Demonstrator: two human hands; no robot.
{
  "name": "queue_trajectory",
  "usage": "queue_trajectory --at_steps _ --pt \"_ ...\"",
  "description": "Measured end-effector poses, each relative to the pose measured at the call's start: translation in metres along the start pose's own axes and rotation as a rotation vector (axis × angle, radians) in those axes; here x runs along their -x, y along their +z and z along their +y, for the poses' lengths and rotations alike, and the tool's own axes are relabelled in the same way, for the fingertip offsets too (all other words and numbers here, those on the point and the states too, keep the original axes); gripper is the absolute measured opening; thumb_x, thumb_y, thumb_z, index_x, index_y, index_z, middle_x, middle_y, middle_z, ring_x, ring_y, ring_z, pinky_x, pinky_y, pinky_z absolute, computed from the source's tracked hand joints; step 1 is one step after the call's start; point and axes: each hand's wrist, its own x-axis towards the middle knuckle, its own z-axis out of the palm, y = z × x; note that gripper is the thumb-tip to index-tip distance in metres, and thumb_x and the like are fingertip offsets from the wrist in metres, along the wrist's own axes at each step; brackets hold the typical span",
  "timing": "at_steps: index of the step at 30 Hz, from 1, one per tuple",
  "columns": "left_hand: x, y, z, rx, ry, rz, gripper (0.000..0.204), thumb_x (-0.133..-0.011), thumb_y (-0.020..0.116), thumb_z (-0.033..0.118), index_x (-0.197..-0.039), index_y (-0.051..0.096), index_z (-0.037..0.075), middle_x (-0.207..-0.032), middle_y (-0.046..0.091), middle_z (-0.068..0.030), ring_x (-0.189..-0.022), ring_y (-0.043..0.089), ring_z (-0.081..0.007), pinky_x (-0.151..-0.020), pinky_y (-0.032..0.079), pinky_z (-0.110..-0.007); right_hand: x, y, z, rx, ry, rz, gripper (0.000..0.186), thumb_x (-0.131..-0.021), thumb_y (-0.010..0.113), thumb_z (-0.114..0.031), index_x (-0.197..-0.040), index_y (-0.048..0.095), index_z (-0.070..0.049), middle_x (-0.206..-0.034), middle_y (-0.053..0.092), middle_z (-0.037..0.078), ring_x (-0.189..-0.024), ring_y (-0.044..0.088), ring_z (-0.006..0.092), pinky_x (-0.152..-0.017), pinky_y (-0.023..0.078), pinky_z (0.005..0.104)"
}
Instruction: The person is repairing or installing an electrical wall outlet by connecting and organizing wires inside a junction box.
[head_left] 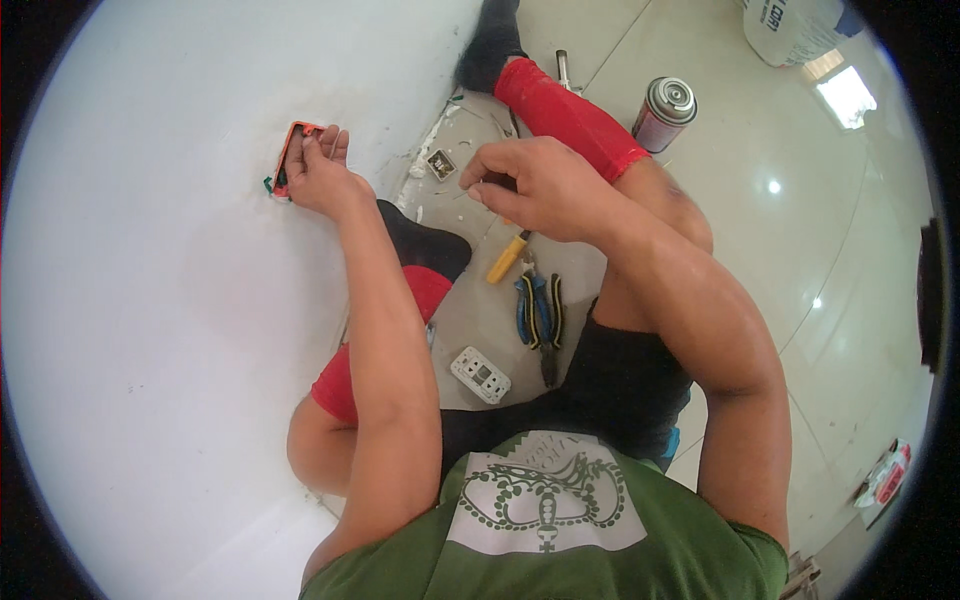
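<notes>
An orange electrical box (297,130) is set into the white wall on the left, with a bit of green at its lower edge. My left hand (325,172) is at its opening, fingers bent and pressed together; what they pinch inside is hidden. Over the floor between my legs, my right hand (535,188) has its thumb and forefinger closed in a pinch, and anything between them is too small to name. Below it lie a yellow-handled screwdriver (507,258), blue-and-black pliers (540,315) and a white double power outlet (481,375).
A small square metal-edged part (440,165) lies beside white crumbs along the wall's foot. A spray can (665,113) stands beyond my right leg, and a white bag (795,30) sits at the far right. A red-and-white packet (885,475) lies at the right edge.
</notes>
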Motion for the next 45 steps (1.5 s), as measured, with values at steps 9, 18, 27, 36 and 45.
queue_trajectory --at_steps 9,18,27,36,45 --pt "-0.004 0.005 0.004 0.183 -0.039 0.046 0.015 -0.102 0.054 0.002 -0.11 0.06 -0.009 -0.099 0.067 -0.0152 -0.086 0.07 -0.023 -0.082 0.065 -0.037 0.001 0.003 0.006 -0.009 0.014 0.003 0.02 -0.094 0.066 -0.024 -0.104 0.071 -0.008 -0.092 0.072 0.017 -0.088 0.068 0.0391 -0.077 0.054 0.0464" --pt "-0.004 0.002 -0.003 0.143 0.005 0.037 0.014 -0.102 0.051 -0.002 -0.111 0.059 -0.009 -0.103 0.067 -0.0159 -0.089 0.071 -0.0239 -0.082 0.065 -0.036 -0.003 -0.003 0.007 -0.037 0.048 0.043 0.017 -0.093 0.07 -0.019 -0.103 0.071 -0.004 -0.086 0.072 0.014 -0.081 0.071 0.0277 -0.073 0.055 0.0398" --pt "0.003 0.015 -0.008 0.169 0.006 0.192 0.014 -0.102 0.057 0.003 -0.11 0.064 -0.007 -0.098 0.072 -0.0158 -0.081 0.073 -0.0232 -0.079 0.065 -0.037 -0.004 0.007 0.006 0.031 0.072 0.083 0.017 -0.092 0.073 -0.015 -0.103 0.072 -0.002 -0.09 0.069 0.013 -0.079 0.067 0.024 -0.073 0.053 0.0341" --pt "0.002 0.004 -0.011 0.277 0.039 0.106 0.016 -0.102 0.062 0.007 -0.108 0.069 -0.007 -0.098 0.072 -0.0138 -0.083 0.074 -0.0211 -0.078 0.065 -0.037 -0.07 0.029 -0.023 0.234 -0.048 0.157 0.015 -0.091 0.075 -0.01 -0.104 0.073 -0.002 -0.092 0.071 0.008 -0.08 0.066 0.0152 -0.073 0.053 0.0297" --pt "0.006 0.009 0.013 0.1 -0.133 0.155 0.018 -0.103 0.062 0.008 -0.102 0.07 -0.009 -0.09 0.073 -0.0111 -0.077 0.069 -0.0146 -0.068 0.058 -0.027 -0.164 0.1 -0.008 -0.08 -0.254 0.304 0.018 -0.087 0.077 -0.008 -0.104 0.075 -0.006 -0.111 0.072 0.01 -0.099 0.07 0.0208 -0.078 0.057 0.0337"
